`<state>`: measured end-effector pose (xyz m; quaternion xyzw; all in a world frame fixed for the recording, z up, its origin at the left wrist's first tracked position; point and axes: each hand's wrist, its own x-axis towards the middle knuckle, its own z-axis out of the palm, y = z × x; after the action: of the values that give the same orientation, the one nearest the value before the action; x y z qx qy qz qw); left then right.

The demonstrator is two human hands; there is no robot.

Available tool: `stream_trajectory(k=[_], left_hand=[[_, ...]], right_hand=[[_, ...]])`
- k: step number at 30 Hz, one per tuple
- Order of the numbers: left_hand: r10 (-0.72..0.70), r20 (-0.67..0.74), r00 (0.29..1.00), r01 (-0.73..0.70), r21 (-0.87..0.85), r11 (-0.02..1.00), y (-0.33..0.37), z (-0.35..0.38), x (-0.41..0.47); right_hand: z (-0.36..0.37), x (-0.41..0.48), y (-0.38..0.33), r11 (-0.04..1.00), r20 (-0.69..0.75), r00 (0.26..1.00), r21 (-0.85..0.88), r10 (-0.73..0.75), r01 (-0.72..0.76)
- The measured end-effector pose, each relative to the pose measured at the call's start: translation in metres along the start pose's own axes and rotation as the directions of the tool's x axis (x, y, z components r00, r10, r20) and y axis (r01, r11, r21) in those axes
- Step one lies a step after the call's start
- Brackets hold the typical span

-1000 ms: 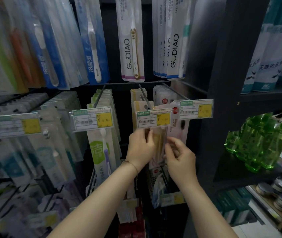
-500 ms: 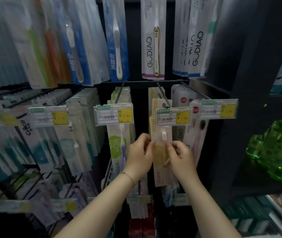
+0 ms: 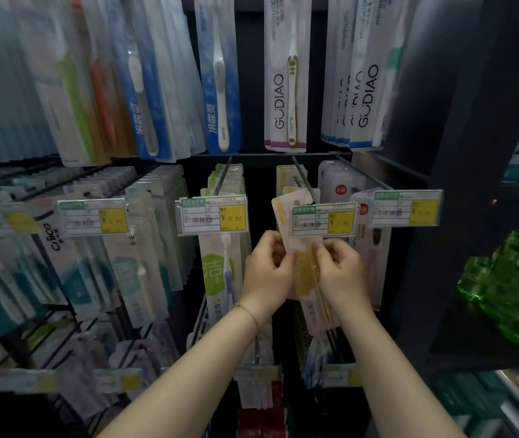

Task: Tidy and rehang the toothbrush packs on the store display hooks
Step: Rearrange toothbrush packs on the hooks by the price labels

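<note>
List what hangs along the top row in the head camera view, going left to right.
Green-handled toothbrush pack → orange-handled pack → two blue packs, and → single white GUDIAO pack → stack of GUDIAO packs.

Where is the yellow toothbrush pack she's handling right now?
In the head view, the yellow toothbrush pack sits centre-right, tilted, pinched between the left hand and right hand, just below the middle price tag.

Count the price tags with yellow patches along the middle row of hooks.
5: one blurred at far left, one by the Crilce packs, one at centre, one above the hands, one at right. More may lie beyond the left edge.
</note>
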<state>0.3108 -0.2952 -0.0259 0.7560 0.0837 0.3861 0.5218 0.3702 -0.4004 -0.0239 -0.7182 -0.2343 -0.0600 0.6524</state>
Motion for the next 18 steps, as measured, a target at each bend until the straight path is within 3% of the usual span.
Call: stream_trajectory(k=[5,12,18], left_hand=[[0.03,0.021,0.999,-0.032,0.074,0.997,0.001,0.006,0.004],[0.075,0.045,0.996,-0.083,0.212,0.974,-0.002,0.0,0.001],[-0.004,0.084,0.996,-0.03,0.403,0.915,-0.009,-0.016,-0.013]], right_hand=[[0.001,0.003,0.012,0.998,-0.025,0.997,0.008,0.069,-0.069],[0.01,-0.003,0.018,0.999,-0.054,0.997,-0.011,0.049,-0.05],[0.011,-0.031,0.023,0.998,-0.058,0.998,-0.052,0.031,-0.034]])
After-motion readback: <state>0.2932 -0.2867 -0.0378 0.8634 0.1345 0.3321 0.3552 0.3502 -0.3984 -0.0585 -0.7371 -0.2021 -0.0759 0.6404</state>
